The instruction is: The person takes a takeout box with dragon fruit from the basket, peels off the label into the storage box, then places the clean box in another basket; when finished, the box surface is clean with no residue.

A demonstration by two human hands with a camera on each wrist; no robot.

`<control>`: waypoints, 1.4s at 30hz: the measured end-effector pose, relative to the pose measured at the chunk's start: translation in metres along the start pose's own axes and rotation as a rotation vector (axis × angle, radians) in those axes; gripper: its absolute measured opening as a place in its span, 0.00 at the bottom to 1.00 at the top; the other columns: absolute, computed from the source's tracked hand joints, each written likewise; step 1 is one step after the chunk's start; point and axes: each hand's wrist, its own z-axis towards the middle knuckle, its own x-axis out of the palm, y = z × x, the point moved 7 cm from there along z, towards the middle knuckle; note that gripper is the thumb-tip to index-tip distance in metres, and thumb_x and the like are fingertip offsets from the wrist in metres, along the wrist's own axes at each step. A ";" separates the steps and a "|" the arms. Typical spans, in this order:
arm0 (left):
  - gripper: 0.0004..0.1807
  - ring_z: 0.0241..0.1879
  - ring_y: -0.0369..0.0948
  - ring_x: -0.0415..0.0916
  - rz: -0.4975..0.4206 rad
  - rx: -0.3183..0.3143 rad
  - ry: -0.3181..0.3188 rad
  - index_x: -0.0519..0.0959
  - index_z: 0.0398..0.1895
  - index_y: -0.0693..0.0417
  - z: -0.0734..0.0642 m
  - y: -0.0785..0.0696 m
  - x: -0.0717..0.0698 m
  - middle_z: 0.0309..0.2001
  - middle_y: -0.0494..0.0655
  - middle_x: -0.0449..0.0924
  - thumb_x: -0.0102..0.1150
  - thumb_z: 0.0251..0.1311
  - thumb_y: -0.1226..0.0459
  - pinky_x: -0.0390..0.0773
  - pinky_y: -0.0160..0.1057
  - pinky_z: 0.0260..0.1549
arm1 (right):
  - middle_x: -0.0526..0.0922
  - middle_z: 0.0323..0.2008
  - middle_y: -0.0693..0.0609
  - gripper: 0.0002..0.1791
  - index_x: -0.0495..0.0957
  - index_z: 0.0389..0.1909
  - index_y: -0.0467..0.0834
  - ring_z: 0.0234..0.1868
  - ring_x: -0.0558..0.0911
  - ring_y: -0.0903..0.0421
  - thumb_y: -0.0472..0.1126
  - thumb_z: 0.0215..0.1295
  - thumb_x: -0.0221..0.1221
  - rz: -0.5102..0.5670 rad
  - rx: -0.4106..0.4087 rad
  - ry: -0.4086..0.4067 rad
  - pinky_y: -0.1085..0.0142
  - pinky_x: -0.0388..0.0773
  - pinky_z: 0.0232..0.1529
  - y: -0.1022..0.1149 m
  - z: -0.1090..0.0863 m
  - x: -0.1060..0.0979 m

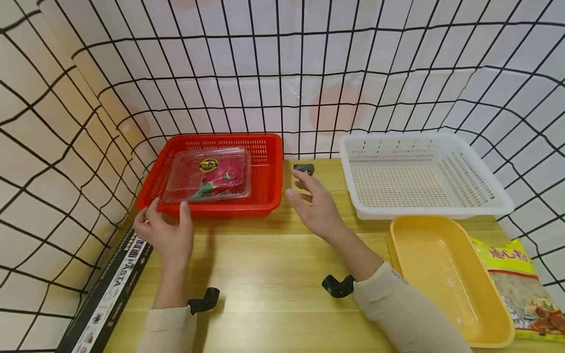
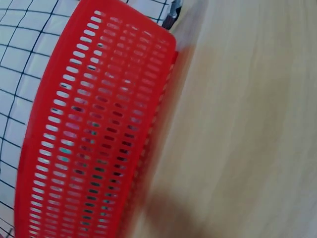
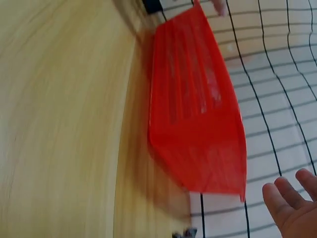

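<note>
A clear plastic clamshell box (image 1: 207, 181) with a dark round label and pink and green contents lies inside the red basket (image 1: 267, 189). My left hand (image 1: 169, 240) is at the basket's front left corner, thumb and fingers spread apart and holding nothing. To the right of the basket hovers my right hand (image 1: 320, 208), empty, its fingers loosely bent and pointing toward the basket. The right wrist view shows its fingers (image 3: 283, 191) beside the basket's end wall (image 3: 208, 148). In the left wrist view the slotted long side (image 2: 94, 129) fills the left half, and the hand is out of sight.
Beyond my right fingers is a small dark object (image 1: 304, 169). A white basket (image 1: 478, 208) stands at the back right, with a yellow tray (image 1: 434, 260) before it and a pasta bag (image 1: 516, 289) beside that. A long black pasta box (image 1: 110, 289) lies left. Black wire grid (image 1: 278, 78) surrounds the table.
</note>
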 end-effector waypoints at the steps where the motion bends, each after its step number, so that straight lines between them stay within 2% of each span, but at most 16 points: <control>1: 0.35 0.73 0.49 0.47 -0.017 -0.023 -0.002 0.66 0.72 0.51 -0.001 0.003 0.001 0.69 0.52 0.50 0.63 0.66 0.50 0.63 0.53 0.69 | 0.68 0.74 0.49 0.31 0.64 0.76 0.51 0.72 0.72 0.44 0.51 0.75 0.56 0.025 0.001 0.009 0.48 0.75 0.67 0.002 0.001 0.004; 7: 0.37 0.75 0.51 0.51 -0.073 -0.106 -0.017 0.63 0.73 0.49 -0.004 0.017 0.011 0.72 0.48 0.44 0.63 0.66 0.49 0.61 0.49 0.75 | 0.68 0.74 0.54 0.30 0.65 0.74 0.56 0.72 0.71 0.46 0.54 0.73 0.57 0.104 0.044 0.052 0.51 0.75 0.68 0.014 0.010 0.031; 15: 0.40 0.68 0.59 0.63 -0.158 -0.228 -0.034 0.57 0.77 0.42 -0.001 0.028 0.019 0.72 0.48 0.42 0.62 0.66 0.46 0.69 0.53 0.69 | 0.66 0.74 0.53 0.31 0.66 0.74 0.55 0.73 0.70 0.45 0.54 0.72 0.57 0.143 0.025 0.049 0.53 0.75 0.68 0.026 0.032 0.055; 17: 0.40 0.69 0.58 0.63 -0.186 -0.229 -0.019 0.55 0.77 0.41 0.000 0.028 0.023 0.72 0.49 0.44 0.61 0.67 0.46 0.68 0.52 0.70 | 0.66 0.74 0.53 0.32 0.66 0.74 0.56 0.73 0.69 0.46 0.55 0.72 0.57 0.130 0.045 0.037 0.52 0.75 0.68 0.025 0.039 0.059; 20: 0.40 0.64 0.53 0.64 -0.236 -0.207 0.002 0.54 0.77 0.44 0.002 0.029 0.028 0.69 0.54 0.52 0.60 0.68 0.49 0.71 0.44 0.63 | 0.65 0.75 0.52 0.33 0.65 0.74 0.57 0.72 0.69 0.46 0.58 0.71 0.57 0.084 0.085 0.026 0.48 0.75 0.67 0.024 0.049 0.064; 24: 0.39 0.48 0.43 0.66 -0.278 -0.176 0.010 0.53 0.77 0.48 0.002 0.030 0.030 0.58 0.56 0.65 0.59 0.70 0.52 0.68 0.34 0.45 | 0.64 0.76 0.49 0.34 0.64 0.76 0.56 0.73 0.69 0.40 0.59 0.71 0.56 0.045 0.127 0.038 0.41 0.75 0.64 0.022 0.061 0.073; 27: 0.39 0.41 0.38 0.66 -0.293 -0.172 0.020 0.51 0.78 0.46 0.002 0.031 0.030 0.53 0.54 0.67 0.58 0.70 0.52 0.68 0.32 0.40 | 0.63 0.76 0.47 0.35 0.63 0.76 0.55 0.73 0.67 0.39 0.60 0.71 0.56 0.045 0.145 0.051 0.40 0.74 0.64 0.020 0.070 0.080; 31: 0.39 0.39 0.39 0.67 -0.311 -0.171 0.044 0.49 0.78 0.45 0.003 0.031 0.032 0.51 0.50 0.68 0.57 0.71 0.52 0.71 0.30 0.38 | 0.62 0.76 0.47 0.37 0.62 0.76 0.55 0.74 0.67 0.40 0.61 0.70 0.57 0.031 0.169 0.063 0.41 0.74 0.66 0.015 0.082 0.087; 37: 0.40 0.40 0.40 0.70 -0.350 -0.195 0.076 0.46 0.78 0.43 0.005 0.037 0.032 0.52 0.44 0.69 0.58 0.71 0.55 0.73 0.29 0.38 | 0.60 0.78 0.47 0.40 0.58 0.78 0.55 0.76 0.65 0.41 0.63 0.70 0.58 0.007 0.201 0.109 0.42 0.70 0.70 0.007 0.099 0.098; 42: 0.40 0.39 0.37 0.71 -0.370 -0.195 0.096 0.46 0.78 0.41 0.004 0.037 0.033 0.48 0.41 0.70 0.58 0.72 0.55 0.73 0.29 0.38 | 0.61 0.78 0.46 0.43 0.56 0.79 0.56 0.74 0.68 0.40 0.60 0.69 0.62 0.052 0.229 0.114 0.43 0.72 0.68 0.001 0.108 0.103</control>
